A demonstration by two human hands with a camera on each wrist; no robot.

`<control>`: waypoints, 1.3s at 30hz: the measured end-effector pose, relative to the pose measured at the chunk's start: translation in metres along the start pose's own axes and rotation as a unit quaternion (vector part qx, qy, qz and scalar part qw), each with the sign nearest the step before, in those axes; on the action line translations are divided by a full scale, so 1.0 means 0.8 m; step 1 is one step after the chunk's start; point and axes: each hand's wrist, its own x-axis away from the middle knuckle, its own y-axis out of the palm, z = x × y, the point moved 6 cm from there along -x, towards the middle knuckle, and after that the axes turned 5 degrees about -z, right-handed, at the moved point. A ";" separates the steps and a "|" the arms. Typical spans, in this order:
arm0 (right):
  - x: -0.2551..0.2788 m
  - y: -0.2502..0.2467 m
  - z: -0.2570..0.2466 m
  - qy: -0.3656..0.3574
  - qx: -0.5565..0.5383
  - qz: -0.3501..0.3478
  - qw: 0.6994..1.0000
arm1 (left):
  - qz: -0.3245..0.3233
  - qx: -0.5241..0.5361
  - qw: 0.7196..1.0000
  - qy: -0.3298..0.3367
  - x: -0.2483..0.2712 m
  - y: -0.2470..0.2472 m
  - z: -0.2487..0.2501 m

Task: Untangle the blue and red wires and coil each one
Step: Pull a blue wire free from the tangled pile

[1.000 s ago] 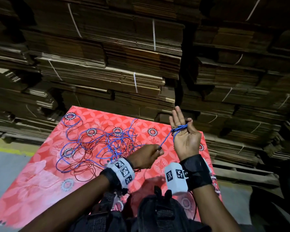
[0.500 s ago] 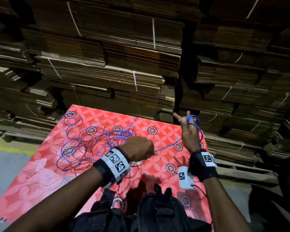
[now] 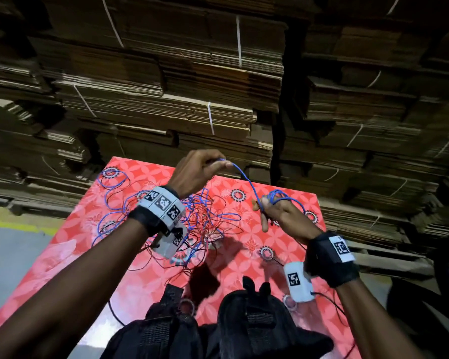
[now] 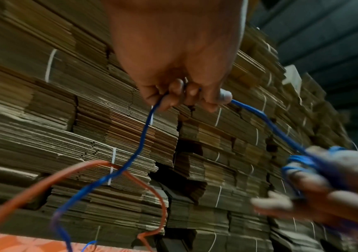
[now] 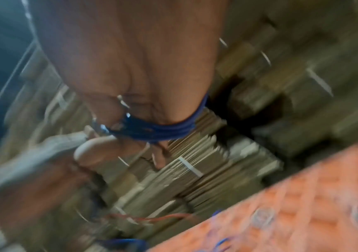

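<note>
A tangle of thin blue wire (image 3: 213, 216) and red wire (image 3: 202, 221) lies on the red patterned cloth (image 3: 244, 244). My left hand (image 3: 202, 167) is raised above the far edge of the cloth and pinches the blue wire (image 4: 150, 119) between curled fingers. From there the strand runs down to my right hand (image 3: 278, 211), which has several blue loops (image 5: 163, 129) wound round its fingers. A red loop (image 4: 147, 187) hangs below the left hand, crossing the blue strand. The right wrist view is blurred.
Tall stacks of flattened, strapped cardboard (image 3: 192, 86) rise just behind the cloth. Grey floor with a yellow line (image 3: 16, 226) lies to the left. A black bag (image 3: 244, 320) sits at the near edge by my body.
My left hand has risen from low over the cloth to high above its far edge, drawing the blue wire up. My right hand has turned over and dropped, with more blue loops round it.
</note>
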 end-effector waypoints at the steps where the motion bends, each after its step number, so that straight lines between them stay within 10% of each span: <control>1: 0.003 0.008 -0.005 -0.001 -0.054 -0.019 0.998 | 0.005 0.009 1.000 -0.006 -0.004 -0.001 -0.002; 5: 0.013 0.032 -0.031 -0.032 -0.244 -0.063 0.967 | 0.004 0.068 0.997 -0.045 -0.017 0.016 -0.022; 12: 0.022 -0.006 -0.088 -0.165 -0.584 0.054 0.793 | -0.057 0.231 0.968 -0.075 0.010 0.083 -0.018; 15: 0.019 -0.026 -0.097 -0.171 -0.607 0.134 0.764 | -0.127 0.248 0.956 -0.093 0.034 0.119 -0.015; 22: 0.003 -0.078 -0.073 -0.227 -0.614 0.278 0.703 | -0.260 -0.117 0.959 -0.010 0.071 0.160 -0.001; 24: 0.001 -0.090 -0.066 -0.230 -0.549 0.336 0.730 | -0.263 -0.155 0.952 0.021 0.077 0.165 0.004; 27: -0.001 -0.096 -0.049 -0.175 -0.261 0.431 0.846 | -0.238 -0.150 0.958 0.063 0.072 0.154 0.020; 30: -0.019 -0.077 -0.034 -0.063 0.054 0.358 0.930 | -0.200 -0.148 0.965 0.080 0.059 0.125 0.028; 39: -0.042 -0.023 -0.007 0.038 0.228 0.094 0.968 | -0.038 -0.017 0.999 0.032 0.014 0.036 0.011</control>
